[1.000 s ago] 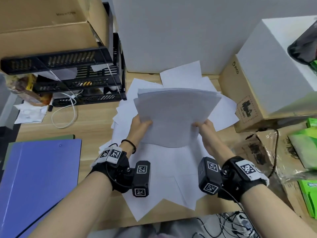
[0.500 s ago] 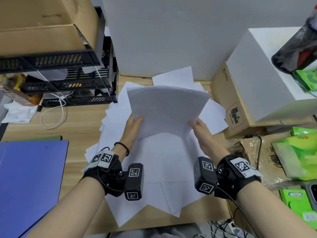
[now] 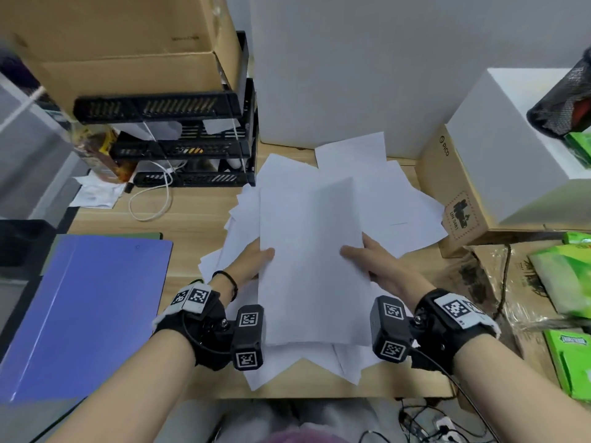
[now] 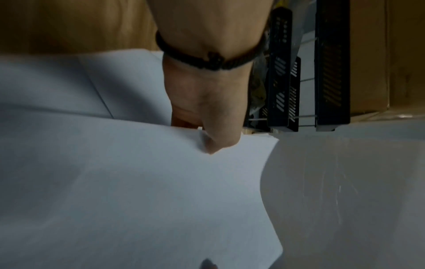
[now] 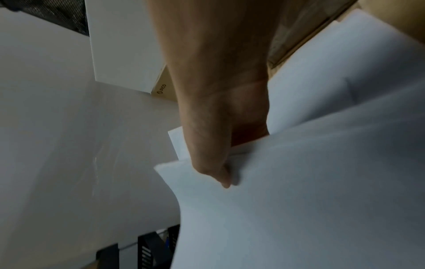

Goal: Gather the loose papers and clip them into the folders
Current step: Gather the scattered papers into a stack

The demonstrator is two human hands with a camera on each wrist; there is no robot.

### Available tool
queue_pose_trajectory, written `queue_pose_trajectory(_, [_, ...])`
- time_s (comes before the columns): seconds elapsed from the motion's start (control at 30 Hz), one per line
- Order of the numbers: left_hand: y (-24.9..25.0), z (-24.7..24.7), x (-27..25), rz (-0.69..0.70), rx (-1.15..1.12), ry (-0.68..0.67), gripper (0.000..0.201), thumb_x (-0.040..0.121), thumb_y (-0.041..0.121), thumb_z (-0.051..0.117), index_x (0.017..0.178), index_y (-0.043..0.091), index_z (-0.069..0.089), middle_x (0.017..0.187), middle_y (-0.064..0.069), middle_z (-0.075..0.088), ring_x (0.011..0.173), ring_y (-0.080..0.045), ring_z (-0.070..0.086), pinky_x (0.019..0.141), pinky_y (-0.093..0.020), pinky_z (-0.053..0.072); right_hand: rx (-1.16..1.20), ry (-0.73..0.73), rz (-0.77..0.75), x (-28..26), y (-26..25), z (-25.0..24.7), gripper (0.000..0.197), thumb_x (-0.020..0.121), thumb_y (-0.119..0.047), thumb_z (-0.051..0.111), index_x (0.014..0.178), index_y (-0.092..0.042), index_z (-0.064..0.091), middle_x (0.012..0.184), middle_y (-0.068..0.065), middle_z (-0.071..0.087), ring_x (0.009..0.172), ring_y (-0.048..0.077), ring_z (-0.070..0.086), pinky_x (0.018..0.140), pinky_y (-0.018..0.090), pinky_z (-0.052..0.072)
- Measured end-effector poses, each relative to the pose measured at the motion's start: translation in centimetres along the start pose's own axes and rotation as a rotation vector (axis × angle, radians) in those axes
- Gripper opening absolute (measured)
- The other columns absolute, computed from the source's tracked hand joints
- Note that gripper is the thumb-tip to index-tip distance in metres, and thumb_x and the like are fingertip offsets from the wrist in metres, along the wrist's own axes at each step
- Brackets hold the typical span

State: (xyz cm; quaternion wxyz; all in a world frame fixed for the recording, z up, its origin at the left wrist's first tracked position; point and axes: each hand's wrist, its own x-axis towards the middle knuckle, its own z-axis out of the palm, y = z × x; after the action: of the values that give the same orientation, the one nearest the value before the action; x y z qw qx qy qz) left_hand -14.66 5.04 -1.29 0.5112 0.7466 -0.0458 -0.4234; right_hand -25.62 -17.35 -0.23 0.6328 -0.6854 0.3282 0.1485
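two hands hold a stack of white papers above loose sheets strewn over the desk.

the left hand and right hand pinch its opposite long edges, thumbs on top. the stack is probably light, floppy and slippery, so gripping both sides suits it. the blue folder lies at the desk's left edge.

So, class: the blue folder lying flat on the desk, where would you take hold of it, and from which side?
Take the blue folder by its right long edge, coming from the right, thumb on top and fingers slid beneath. It lies flat and closed, so only an edge offers a grip, and that edge faces bare desk nearest the papers. Both hands now hold the paper stack, so free one first.
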Motion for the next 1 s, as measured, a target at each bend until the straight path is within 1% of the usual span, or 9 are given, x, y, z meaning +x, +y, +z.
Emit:
queue_pose_trajectory(0.1, [-1.3,-1.9,-1.6,-0.049,-0.032,0.086,0.049,0.092,0.004,0.049,0.139,0.009,0.033,0.108,0.0,0.06,0.083,-0.012,0.06,0.058,-0.015,0.049,-0.131,-0.023,-0.01,-1.7,0.3,2.7,0.027,0.09,-0.01,0.052,0.115,-0.008,0.063,0.102,0.011,0.07,0.085,0.025,0.065,0.074,0.033,0.049])
queue_pose_trajectory(0.2, [-2.4,-4.4,-2.2,-0.019,-0.022,0.36,0.087,0.081,0.016,0.07,0.144,0.006,0.011,0.127,0.001,0.045,0.113,-0.021,0.049,0.091,-0.03,0.044,-0.235,-0.003,-0.071,-3.0,-0.6,4.3,0.028,0.086,-0.008,0.048,0.108,0.0,0.063,0.101,0.019,0.069,0.08,0.027,0.064,0.071,0.034,0.05])
queue_pose_trajectory(0.3, [-2.1,-6.3,-2.9,0.167,0.172,0.465,0.112,0.058,0.03,0.081,0.147,0.018,0.013,0.147,-0.003,0.029,0.137,-0.022,0.026,0.114,-0.042,0.026,-0.391,-0.045,-0.102,-4.2,-2.5,6.0,0.025,0.085,-0.008,0.053,0.102,0.008,0.062,0.09,0.015,0.066,0.076,0.025,0.06,0.07,0.033,0.048])
queue_pose_trajectory(0.43, [0.3,-7.6,-4.2,0.293,0.3,0.187,0.076,0.063,0.035,0.08,0.13,0.024,0.045,0.123,0.005,0.057,0.115,-0.017,0.055,0.097,-0.034,0.045,-0.624,-0.156,-0.194,-5.6,-5.6,8.2,0.007,0.088,-0.008,0.06,0.089,-0.003,0.065,0.087,0.009,0.065,0.076,0.023,0.06,0.067,0.027,0.049])
queue_pose_trajectory(0.5, [0.9,-8.3,-5.2,0.312,0.333,0.097,0.045,0.077,0.035,0.076,0.115,0.016,0.06,0.111,0.001,0.067,0.098,-0.016,0.065,0.082,-0.028,0.052,-0.684,-0.144,-0.233,-6.0,-6.5,8.5,0.015,0.087,-0.013,0.064,0.093,0.001,0.067,0.088,0.009,0.067,0.077,0.022,0.063,0.071,0.029,0.051])
queue_pose_trajectory(0.57, [0.8,-9.1,-6.1,0.306,0.297,0.065,0.027,0.086,0.032,0.068,0.105,0.015,0.064,0.103,0.001,0.071,0.089,-0.015,0.068,0.078,-0.028,0.053,-0.635,-0.136,-0.22,-6.1,-6.5,8.3,0.021,0.087,-0.021,0.068,0.095,-0.001,0.069,0.087,0.006,0.071,0.075,0.02,0.068,0.073,0.029,0.054])
queue_pose_trajectory(0.77, [-3.9,-11.4,-6.7,0.209,0.032,0.15,0.013,0.09,0.032,0.062,0.101,0.025,0.061,0.101,0.001,0.07,0.088,-0.018,0.067,0.075,-0.034,0.052,-0.595,-0.221,-0.069,-5.5,-2.0,7.2,0.021,0.084,-0.027,0.072,0.1,-0.014,0.072,0.101,0.009,0.075,0.094,0.026,0.072,0.084,0.038,0.057])
queue_pose_trajectory(0.9, [-9.7,-13.3,-6.3,0.077,-0.099,0.238,0.027,0.089,0.029,0.064,0.114,0.021,0.06,0.109,-0.004,0.069,0.094,-0.024,0.067,0.081,-0.04,0.054,-0.174,-0.088,-0.024,-4.9,2.8,7.0,0.027,0.089,-0.013,0.066,0.114,-0.003,0.066,0.104,0.011,0.074,0.095,0.024,0.072,0.078,0.028,0.058])
queue_pose_trajectory(1.0, [-11.5,-13.0,-5.9,0.016,-0.211,0.284,0.03,0.09,0.027,0.064,0.119,0.02,0.061,0.118,-0.007,0.067,0.097,-0.024,0.066,0.074,-0.035,0.052,0.038,-0.027,-0.049,-4.4,4.1,7.6,0.024,0.092,-0.009,0.061,0.115,-0.007,0.065,0.102,0.005,0.075,0.09,0.018,0.073,0.074,0.025,0.056])
